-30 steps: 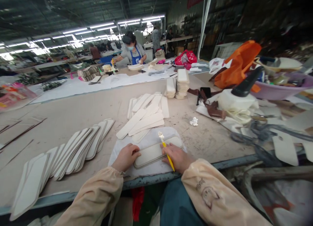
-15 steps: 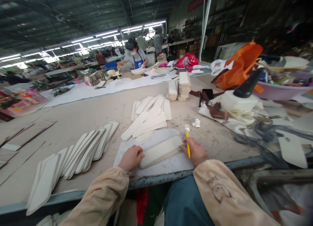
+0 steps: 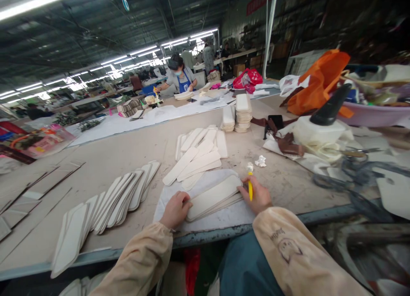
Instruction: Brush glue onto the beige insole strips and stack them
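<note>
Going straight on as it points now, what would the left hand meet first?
The left hand would probably meet the stacked, long, pale, round-cornered panels; its fingers appear to touch their end.

The strips (image 3: 215,197) are off-white, the tool handle (image 3: 250,187) yellow.

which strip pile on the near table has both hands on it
The low stack on the white sheet: left hand at one end, right hand at the other. No hand touches the fanned row, loose heap or back stacks.

Dark, beamed ceiling (image 3: 96,24) was lit by rows of long white tube lights (image 3: 143,50); slim, pale, slightly tilted pole (image 3: 268,35) was noted.
</note>
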`<action>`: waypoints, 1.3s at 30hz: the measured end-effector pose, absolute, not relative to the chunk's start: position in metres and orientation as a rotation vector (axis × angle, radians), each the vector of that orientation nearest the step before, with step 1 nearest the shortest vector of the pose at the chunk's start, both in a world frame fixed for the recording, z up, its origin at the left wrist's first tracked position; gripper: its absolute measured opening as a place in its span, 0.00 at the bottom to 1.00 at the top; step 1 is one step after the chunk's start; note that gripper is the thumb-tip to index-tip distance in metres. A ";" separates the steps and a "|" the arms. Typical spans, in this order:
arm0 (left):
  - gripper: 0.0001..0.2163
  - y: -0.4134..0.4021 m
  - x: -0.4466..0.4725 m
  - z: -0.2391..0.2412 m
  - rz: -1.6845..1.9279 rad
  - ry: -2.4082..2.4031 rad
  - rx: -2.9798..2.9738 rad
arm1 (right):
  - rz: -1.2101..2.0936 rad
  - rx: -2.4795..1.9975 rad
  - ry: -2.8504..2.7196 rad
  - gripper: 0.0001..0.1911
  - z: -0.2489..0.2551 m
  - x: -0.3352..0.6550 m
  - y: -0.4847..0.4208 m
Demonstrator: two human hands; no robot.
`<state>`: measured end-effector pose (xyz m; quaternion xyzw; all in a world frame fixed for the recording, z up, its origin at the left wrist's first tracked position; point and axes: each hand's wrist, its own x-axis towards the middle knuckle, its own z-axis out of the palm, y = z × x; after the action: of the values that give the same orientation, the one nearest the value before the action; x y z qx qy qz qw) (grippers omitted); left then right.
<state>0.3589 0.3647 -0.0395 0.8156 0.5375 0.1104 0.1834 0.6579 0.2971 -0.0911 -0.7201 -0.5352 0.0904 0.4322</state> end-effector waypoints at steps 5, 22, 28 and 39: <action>0.04 0.364 0.354 -0.027 0.462 1.467 1.931 | 0.455 -1.493 -0.979 0.19 -0.080 0.648 0.300; 0.25 0.278 0.378 -0.025 0.543 0.954 0.734 | 0.601 -1.090 -0.685 0.27 -0.032 0.666 0.298; 0.25 0.260 0.390 -0.033 0.542 0.957 0.785 | 0.640 -1.082 -0.683 0.26 -0.031 0.670 0.297; 0.20 0.232 0.401 -0.049 0.637 0.997 0.754 | 0.641 -1.152 -0.735 0.26 -0.028 0.669 0.294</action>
<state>0.4008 0.2316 -0.0492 0.3466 0.4587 0.2931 0.7639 0.6695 0.2944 -0.0278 -0.5228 -0.3335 0.2909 0.7286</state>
